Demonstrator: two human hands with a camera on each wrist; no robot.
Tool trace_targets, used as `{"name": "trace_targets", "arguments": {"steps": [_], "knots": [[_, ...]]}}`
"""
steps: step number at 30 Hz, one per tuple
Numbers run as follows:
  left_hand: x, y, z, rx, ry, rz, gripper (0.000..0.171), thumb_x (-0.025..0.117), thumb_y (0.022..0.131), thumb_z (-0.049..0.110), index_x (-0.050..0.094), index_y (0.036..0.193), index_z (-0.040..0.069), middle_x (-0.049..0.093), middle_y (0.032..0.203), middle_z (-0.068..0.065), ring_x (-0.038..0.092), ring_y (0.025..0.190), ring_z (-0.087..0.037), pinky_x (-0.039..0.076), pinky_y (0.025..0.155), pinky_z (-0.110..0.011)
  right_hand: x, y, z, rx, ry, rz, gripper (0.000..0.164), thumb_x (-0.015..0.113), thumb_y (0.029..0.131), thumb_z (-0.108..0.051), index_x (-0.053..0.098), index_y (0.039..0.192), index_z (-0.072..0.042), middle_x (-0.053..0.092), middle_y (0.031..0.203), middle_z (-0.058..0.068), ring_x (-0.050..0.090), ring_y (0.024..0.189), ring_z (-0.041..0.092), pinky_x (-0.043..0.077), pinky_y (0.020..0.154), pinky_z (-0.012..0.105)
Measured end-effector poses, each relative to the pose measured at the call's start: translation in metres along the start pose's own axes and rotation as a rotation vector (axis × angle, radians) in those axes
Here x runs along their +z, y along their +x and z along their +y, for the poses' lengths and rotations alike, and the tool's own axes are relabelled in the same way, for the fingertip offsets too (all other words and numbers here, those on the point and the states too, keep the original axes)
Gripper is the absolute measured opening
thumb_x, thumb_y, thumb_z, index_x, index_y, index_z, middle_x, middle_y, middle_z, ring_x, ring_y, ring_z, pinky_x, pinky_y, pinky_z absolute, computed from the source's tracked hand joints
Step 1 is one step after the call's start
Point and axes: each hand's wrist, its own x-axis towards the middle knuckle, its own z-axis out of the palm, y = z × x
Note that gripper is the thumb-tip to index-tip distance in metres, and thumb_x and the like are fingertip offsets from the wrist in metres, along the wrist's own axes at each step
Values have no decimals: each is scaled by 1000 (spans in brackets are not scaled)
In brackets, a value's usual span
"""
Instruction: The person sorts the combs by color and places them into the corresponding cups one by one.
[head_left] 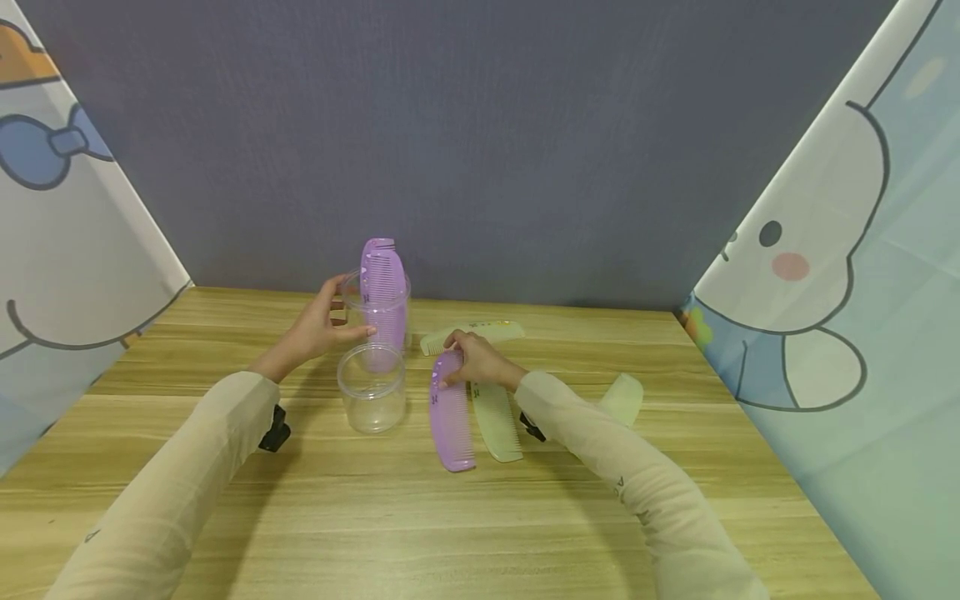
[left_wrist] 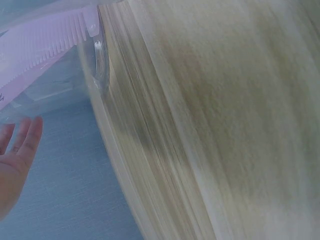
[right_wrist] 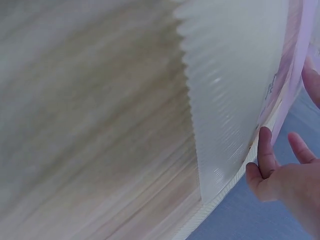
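Observation:
My left hand point(head_left: 318, 329) holds the rear clear plastic cup point(head_left: 352, 321), its thumb across the front and its fingers at the far left side. Purple combs point(head_left: 384, 287) stand upright inside, overlapping. In the left wrist view, fingers point(left_wrist: 31, 137) lie at the cup's wall point(left_wrist: 60, 95). A second clear cup point(head_left: 375, 408) stands in front. My right hand point(head_left: 483, 362) pinches the upper end of a purple comb point(head_left: 450, 425) between thumb and fingers. Beside that comb lies a pale green comb point(head_left: 497, 425), large in the right wrist view and partly under the hand.
Another green comb point(head_left: 487, 331) lies crosswise behind the right hand. A further pale green piece point(head_left: 624, 398) shows beyond the right sleeve, partly covered by it. The wooden table point(head_left: 360, 517) ends at a dark grey panel point(head_left: 480, 167), with cartoon-printed sheets at both sides.

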Motion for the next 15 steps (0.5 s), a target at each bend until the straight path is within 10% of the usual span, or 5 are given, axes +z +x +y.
{"name": "trace_targets", "arguments": {"steps": [15], "knots": [[-1,-2,5,7,-9,-9,96,77,74,23,13,143,4,30,137,-26,40,119,-47,44,94,-55,-7,-5,-1,13,237,11,54,75,72,-2,48,119,-3,49,122,15,60,90,22,54,70,24]]}}
